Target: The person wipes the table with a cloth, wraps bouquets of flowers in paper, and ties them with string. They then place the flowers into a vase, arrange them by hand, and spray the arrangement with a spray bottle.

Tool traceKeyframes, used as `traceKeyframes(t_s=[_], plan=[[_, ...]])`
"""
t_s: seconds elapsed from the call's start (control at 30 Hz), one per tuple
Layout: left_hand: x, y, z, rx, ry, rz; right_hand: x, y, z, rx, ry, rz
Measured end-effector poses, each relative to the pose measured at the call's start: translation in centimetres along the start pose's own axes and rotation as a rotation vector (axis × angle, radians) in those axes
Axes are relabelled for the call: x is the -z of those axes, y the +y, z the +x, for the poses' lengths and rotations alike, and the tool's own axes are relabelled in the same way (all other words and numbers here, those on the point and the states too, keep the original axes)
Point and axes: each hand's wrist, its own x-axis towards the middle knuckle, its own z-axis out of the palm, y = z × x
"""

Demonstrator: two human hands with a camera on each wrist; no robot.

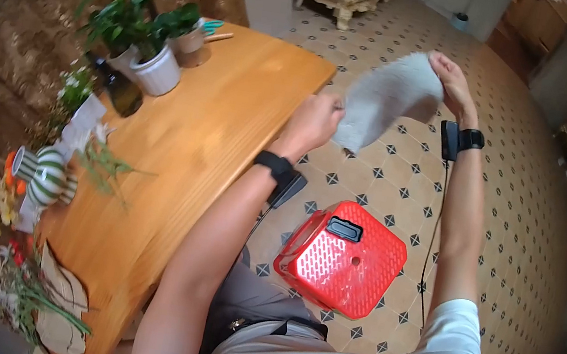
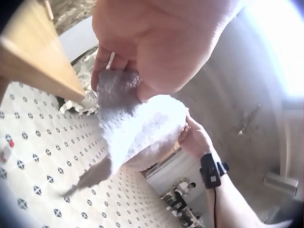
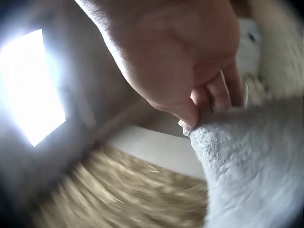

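Note:
A light grey, fluffy cloth (image 1: 390,101) hangs spread between both hands, over the tiled floor just past the table's right edge. My left hand (image 1: 313,124) pinches its near left corner; in the left wrist view the thumb and fingers close on the cloth's (image 2: 124,118) upper edge. Higher and farther right, my right hand (image 1: 453,87) pinches another corner between thumb and fingers, seen up close in the right wrist view with the cloth (image 3: 247,156) sagging away from it. The cloth's lower edge dangles free and curls.
A wooden table (image 1: 237,95) stands at the left, bearing a white-potted plant (image 1: 157,72), a dark bottle (image 1: 122,88), a green-striped vase (image 1: 50,177) and cut flowers (image 1: 20,291). A red plastic stool (image 1: 358,270) with a black object (image 1: 345,230) on top stands on the floor before me.

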Motion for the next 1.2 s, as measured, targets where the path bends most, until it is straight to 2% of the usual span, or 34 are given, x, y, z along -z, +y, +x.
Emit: traceKeyframes(t_s=[0.03,0.07,0.1,0.13,0.17,0.2,0.23,0.27,0.3,0.33,0.4,0.43,0.47,0.53,0.57,0.6,0.67,0.73,0.8,0.87,0.9,1.0,1.07,1.2], plan=[[0.1,-0.5,-0.5,0.037,-0.110,0.105,-0.4,-0.1,-0.7,-0.077,0.030,-0.676],[-0.2,-0.3,-1.3,0.060,-0.085,0.116,-0.5,-0.5,-0.8,-0.121,0.063,-1.355],[-0.4,0.3,-1.5,-0.066,0.032,0.085,0.2,-0.4,-0.3,-0.077,0.057,-1.344],[0.2,0.5,-1.1,-0.205,0.139,0.061,1.5,0.0,0.0,0.019,0.064,-0.580],[0.8,-0.2,-0.4,-0.203,0.154,0.075,1.1,-0.1,0.0,0.080,0.043,0.180],[0.4,-0.9,-0.4,-0.135,0.103,0.099,0.6,0.6,0.1,0.007,0.097,0.069],[-0.5,-1.1,-0.7,-0.073,0.044,0.112,0.1,0.6,-0.3,-0.095,0.045,-0.586],[-0.6,-0.6,-0.7,-0.085,0.045,0.105,0.4,0.0,0.5,-0.174,-0.007,-1.242],[-0.3,-0.1,-0.5,-0.104,0.078,0.060,2.4,2.6,1.8,0.043,0.002,-0.495],[0.0,0.2,-0.5,-0.119,0.105,0.017,1.9,1.5,1.5,-0.040,0.083,-0.097],[0.3,0.3,-0.9,-0.110,0.134,-0.026,0.6,1.5,1.8,0.012,-0.035,-0.191],[0.2,0.0,-1.4,-0.048,0.086,-0.035,-1.2,-0.8,0.9,-0.147,0.027,-0.749],[0.9,-0.1,-1.3,-0.002,0.049,-0.034,-1.4,-0.3,1.5,-0.134,0.014,-0.741],[2.5,0.1,-1.1,-0.012,0.106,-0.016,-1.7,-0.2,3.3,0.002,0.101,-0.348],[3.0,0.3,-1.5,-0.015,0.139,-0.016,-2.3,-0.1,4.4,0.071,0.056,-0.302],[3.5,0.5,-1.8,-0.016,0.168,-0.019,-2.8,0.1,5.6,0.073,0.045,-0.299],[5.4,0.1,-1.8,0.040,0.181,-0.041,-5.8,-1.5,7.4,0.173,0.049,-0.482],[7.7,-1.7,-1.6,0.004,0.348,-0.068,-9.4,-3.2,9.8,0.150,0.026,-0.521],[11.3,-3.5,-1.4,-0.001,0.403,-0.059,-13.0,-3.5,13.6,0.240,-0.040,-0.550],[15.5,-4.7,-1.5,0.063,0.527,0.107,-18.0,-4.7,15.8,0.234,-0.033,-0.547],[17.4,-5.6,-1.1,0.063,0.534,0.114,-20.5,-4.7,17.0,0.218,-0.030,-0.539],[20.8,-8.6,-0.7,0.113,0.606,0.285,-25.8,0.1,22.2,0.338,-0.058,-0.598],[21.6,-10.8,-0.6,0.135,0.579,0.381,-28.6,1.6,22.7,0.256,-0.145,-0.577],[21.5,-12.4,-1.1,0.114,0.608,0.400,-30.6,2.9,22.2,0.292,-0.096,-0.517]])
